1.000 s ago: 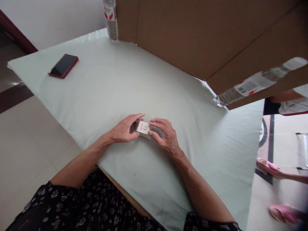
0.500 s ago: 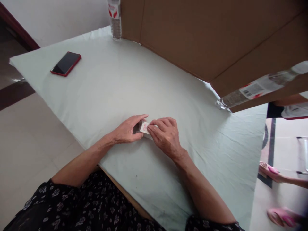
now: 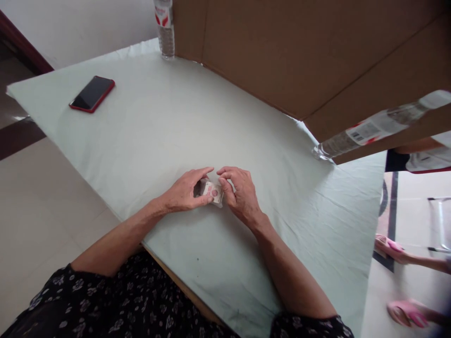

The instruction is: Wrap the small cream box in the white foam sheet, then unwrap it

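On the cloth-covered table [image 3: 158, 126], a small white box [image 3: 212, 191] with red print lies between my two hands. Clear plastic shows along its lower right edge. My left hand [image 3: 186, 190] is closed around the box's left end, thumb on the near side and fingers on the far side. The palm hides part of that end. Just right of the box is my right hand [image 3: 239, 190], its fingers bent and the thumb and forefinger tips slightly apart, with nothing visible between them. Whether its edge touches the box I cannot tell.
A phone [image 3: 92, 94] in a red case lies at the far left. A large cardboard panel [image 3: 253, 51] stands at the back, beside an upright water bottle [image 3: 165, 30] and another bottle [image 3: 366, 131] on the right. Another person's feet in pink slippers [image 3: 407, 312] show beyond the table's right side.
My right fingers have come off the top of the box and moved slightly up and apart. More of its printed face shows. My left hand has kept its hold.
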The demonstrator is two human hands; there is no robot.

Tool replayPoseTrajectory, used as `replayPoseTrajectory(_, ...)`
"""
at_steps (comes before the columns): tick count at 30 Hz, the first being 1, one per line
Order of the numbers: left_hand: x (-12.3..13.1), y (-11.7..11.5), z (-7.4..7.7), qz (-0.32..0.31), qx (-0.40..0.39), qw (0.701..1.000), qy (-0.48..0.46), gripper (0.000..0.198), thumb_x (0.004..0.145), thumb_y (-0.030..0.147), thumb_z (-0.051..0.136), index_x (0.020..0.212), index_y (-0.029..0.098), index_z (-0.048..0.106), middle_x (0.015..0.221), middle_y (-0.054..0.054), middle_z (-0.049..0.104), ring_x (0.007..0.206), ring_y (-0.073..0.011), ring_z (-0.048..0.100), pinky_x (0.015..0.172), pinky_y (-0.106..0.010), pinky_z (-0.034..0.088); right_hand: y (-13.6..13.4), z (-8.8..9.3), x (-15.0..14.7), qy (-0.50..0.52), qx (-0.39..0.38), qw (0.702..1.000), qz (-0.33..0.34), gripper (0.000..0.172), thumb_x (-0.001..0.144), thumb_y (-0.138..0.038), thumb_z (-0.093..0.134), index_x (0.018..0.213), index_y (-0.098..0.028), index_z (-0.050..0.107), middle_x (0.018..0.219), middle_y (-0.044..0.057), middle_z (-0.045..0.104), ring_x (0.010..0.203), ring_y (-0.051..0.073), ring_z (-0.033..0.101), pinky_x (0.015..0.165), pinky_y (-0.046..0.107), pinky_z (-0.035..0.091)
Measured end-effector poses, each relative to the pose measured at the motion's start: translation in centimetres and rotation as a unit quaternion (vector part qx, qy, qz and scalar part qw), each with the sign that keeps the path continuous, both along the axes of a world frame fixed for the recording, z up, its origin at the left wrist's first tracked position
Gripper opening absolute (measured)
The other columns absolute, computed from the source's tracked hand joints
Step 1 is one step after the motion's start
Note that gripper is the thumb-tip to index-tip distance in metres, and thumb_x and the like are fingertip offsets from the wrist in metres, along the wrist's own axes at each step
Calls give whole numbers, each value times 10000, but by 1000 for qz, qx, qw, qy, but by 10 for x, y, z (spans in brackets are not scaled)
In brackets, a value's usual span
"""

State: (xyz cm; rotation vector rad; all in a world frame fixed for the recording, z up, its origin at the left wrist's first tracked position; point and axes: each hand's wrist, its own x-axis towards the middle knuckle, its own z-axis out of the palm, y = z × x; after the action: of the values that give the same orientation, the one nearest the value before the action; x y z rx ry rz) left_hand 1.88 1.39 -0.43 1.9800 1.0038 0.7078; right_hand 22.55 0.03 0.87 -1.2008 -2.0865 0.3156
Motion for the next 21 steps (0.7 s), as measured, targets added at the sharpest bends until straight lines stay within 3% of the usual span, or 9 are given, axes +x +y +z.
replayPoseTrajectory(4,2,0,-1,-13,0,999,-46,718,839,388,694,1481,211,426,1288,-129,610,1143,-256,607,979,-398,517,4,8,-1,36,-30,999,-6,145,1010,-271,451,929,-251,570,1057,54,732,1006,210,671,936,390,452)
replayPoseTrajectory(8,3,1,-3,-25,-7,997,-70,781,807,326,735,1503,220,396,1334,-139,569,1156,-259,586,975,-403,513,17,16,1,90,-65,993,-33,183,1007,-321,457,904,-235,581,1023,59,732,975,208,671,904,373,458)
replayPoseTrajectory(16,0,1,-11,-39,-135,983,-117,967,761,338,792,1571,249,270,1319,-135,569,1194,-280,573,1073,-464,419,46,10,5,172,-134,973,-77,214,953,-351,502,813,-221,597,803,16,682,768,165,606,745,301,456)
replayPoseTrajectory(19,1,0,-6,-40,-146,977,-147,898,749,351,806,1514,246,348,1312,-122,561,1149,-250,575,1045,-419,423,52,5,8,184,-143,968,-90,217,936,-351,507,789,-217,594,767,7,663,736,155,585,735,295,446)
replayPoseTrajectory(21,1,0,-3,-45,-160,972,-166,725,764,382,789,1391,217,465,1240,-104,586,1067,-220,581,975,-374,448,56,3,11,195,-141,965,-101,220,928,-347,506,772,-216,590,755,6,655,735,154,580,741,296,444)
